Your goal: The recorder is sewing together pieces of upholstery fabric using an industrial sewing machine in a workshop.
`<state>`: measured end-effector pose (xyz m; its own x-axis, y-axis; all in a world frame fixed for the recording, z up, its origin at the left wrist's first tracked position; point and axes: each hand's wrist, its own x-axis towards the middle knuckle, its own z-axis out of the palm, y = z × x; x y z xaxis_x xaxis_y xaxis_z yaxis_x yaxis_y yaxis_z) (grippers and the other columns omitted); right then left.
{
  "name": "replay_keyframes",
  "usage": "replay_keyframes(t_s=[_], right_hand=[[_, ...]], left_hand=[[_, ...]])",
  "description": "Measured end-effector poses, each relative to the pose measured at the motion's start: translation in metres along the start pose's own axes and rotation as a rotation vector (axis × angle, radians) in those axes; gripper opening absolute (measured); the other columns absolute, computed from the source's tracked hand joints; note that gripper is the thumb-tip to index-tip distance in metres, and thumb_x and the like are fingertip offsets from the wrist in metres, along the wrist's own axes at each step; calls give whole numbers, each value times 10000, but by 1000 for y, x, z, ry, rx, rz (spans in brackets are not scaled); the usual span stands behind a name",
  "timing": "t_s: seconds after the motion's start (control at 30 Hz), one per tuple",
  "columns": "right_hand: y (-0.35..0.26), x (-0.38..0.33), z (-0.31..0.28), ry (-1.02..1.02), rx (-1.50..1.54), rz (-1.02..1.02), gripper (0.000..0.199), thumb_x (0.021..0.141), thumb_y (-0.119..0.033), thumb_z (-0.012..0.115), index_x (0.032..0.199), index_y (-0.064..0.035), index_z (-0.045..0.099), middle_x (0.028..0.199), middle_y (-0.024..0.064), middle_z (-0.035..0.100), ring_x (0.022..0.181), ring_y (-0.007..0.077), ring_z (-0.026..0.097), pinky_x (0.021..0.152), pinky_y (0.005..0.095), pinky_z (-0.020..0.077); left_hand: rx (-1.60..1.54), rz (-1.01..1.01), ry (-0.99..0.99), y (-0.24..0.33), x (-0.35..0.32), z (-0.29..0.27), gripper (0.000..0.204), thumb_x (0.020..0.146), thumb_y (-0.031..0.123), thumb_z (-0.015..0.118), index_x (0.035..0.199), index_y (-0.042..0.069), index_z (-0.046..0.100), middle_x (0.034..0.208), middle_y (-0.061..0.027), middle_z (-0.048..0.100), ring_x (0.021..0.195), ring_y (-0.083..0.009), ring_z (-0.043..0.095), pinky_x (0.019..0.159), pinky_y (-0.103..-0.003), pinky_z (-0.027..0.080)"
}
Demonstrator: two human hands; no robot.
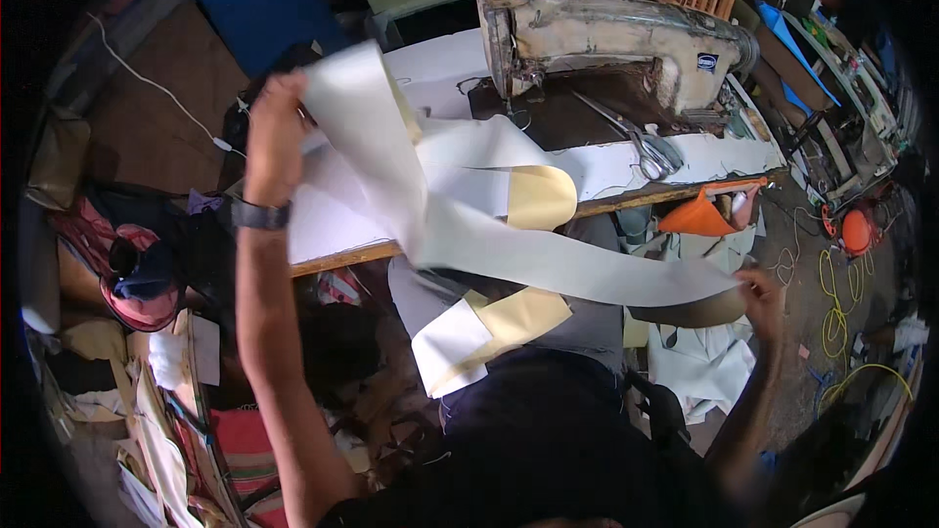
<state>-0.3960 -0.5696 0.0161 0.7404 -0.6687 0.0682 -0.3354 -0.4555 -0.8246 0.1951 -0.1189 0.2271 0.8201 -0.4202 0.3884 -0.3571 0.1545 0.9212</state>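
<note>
Across the middle, a wooden-edged bench (pixel 342 256) covered with white sheet material, carrying at its far end an old cream sewing machine (pixel 606 44). Stretched above the bench and the lap, a long strip of pale cream fabric (pixel 509 249), running from upper left down to lower right (twisted partway, with a tan-backed fold (pixel 540 196) showing near the bench edge and another tan-and-white end (pixel 489 328) hanging over the knees). At the upper end, the left hand (pixel 274 137), wristwatch (pixel 259 215) below it, grip closed around the strip's top edge. At the lower end, the right hand (pixel 761 293), grip pinching the strip's far tip. On the bench beside the machine, a pair of metal scissors (pixel 646 147). Hanging off the bench edge at right, an orange pouch (pixel 699 215).
</note>
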Motion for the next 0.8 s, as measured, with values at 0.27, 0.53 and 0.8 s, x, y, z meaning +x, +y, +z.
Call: replay_keyframes(t_s=[0.27,0.53,0.8], right_hand=[[-79,11,125,-515,-321,-284,399,824,-223,815,1164,-36,723,1126,165,721,1051,316,690,949,399,541],[-325,98,196,-551,451,-887,708,857,-346,831,1405,5,553,1350,185,645,1218,242,631,1035,398,489],[-428,131,217,-637,460,-793,245,981,-236,711,1021,1,762,859,77,755,746,99,665,716,309,555]], left_hand=[[34,229,-173,174,48,3,272,1097,282,524,1141,40,642,1083,-48,673,961,-130,643,882,-348,545],[-56,181,-234,175,20,63,309,1102,265,523,1125,-17,648,1018,-53,651,902,-106,625,799,-258,536],[613,-105,-389,131,4,54,710,1048,598,460,1457,23,535,1311,-174,658,1172,-251,627,1025,-365,489]])
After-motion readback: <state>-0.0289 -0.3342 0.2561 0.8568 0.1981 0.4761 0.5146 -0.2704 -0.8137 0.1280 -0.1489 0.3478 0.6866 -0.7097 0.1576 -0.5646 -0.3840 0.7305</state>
